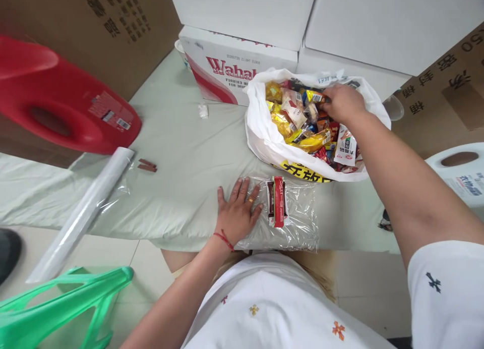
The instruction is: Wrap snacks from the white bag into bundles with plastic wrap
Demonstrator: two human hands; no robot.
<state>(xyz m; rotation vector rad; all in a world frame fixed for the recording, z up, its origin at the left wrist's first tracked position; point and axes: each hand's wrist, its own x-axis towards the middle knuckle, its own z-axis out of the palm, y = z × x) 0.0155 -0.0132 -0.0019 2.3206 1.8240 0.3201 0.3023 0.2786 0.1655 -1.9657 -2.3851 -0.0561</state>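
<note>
My left hand [238, 210] lies flat with its fingers spread on the left part of a clear plastic sheet [302, 228]. Beside it, on the sheet, rest a red wrapped bar [279, 202] and a darker wrapper [271, 200] partly under it. Farther back, a white plastic bag [260, 139] stands wide open, full of wrapped snacks. Over its back right part, my right hand [344, 103] has its fingertips on a small yellow and orange packet [314, 97], fingers drawn together. A white packet [345, 146] lies on the snacks near the bag's front right.
A red jug [68, 102] stands at the left, with a plastic roll [81, 215] in front and brown strips [147, 165] nearby. White boxes [242, 11] line the back. A white jug [463, 172] is at the right, a green stool [56, 308] on the floor.
</note>
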